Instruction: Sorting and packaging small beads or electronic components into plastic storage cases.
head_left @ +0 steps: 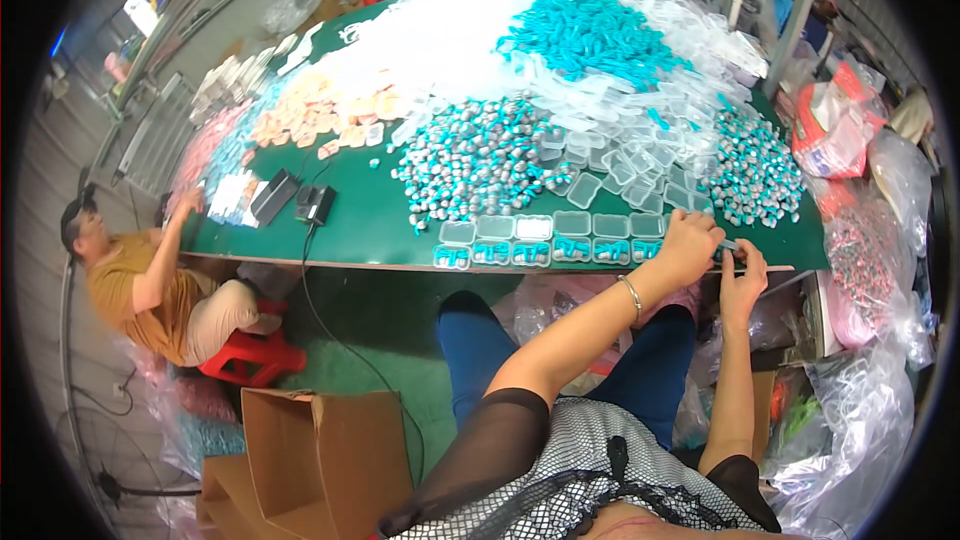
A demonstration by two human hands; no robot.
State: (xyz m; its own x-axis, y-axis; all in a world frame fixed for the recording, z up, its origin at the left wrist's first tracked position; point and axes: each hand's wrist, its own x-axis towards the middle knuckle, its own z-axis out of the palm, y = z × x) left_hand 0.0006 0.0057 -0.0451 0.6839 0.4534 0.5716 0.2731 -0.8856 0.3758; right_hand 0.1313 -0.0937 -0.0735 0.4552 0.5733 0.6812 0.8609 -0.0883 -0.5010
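My left hand [688, 245], a thin bracelet on its wrist, is curled knuckles-up at the right end of a row of small clear hinged boxes [552, 238] along the front edge of the green table [370, 225]. Several of the boxes hold teal pieces in their near halves. What the left fingers enclose is hidden. My right hand [744, 278] is just to its right, at the table's edge, fingertips pinching a small teal and grey piece [728, 244] between the two hands.
Heaps cover the table: teal and silver pieces [478, 155], teal parts [590, 35], empty clear boxes [640, 140], white parts [440, 40], peach pieces [310, 115]. A seated person [150, 285] works at the left edge. Cardboard box [320, 450] on the floor, filled plastic bags [870, 270] on the right.
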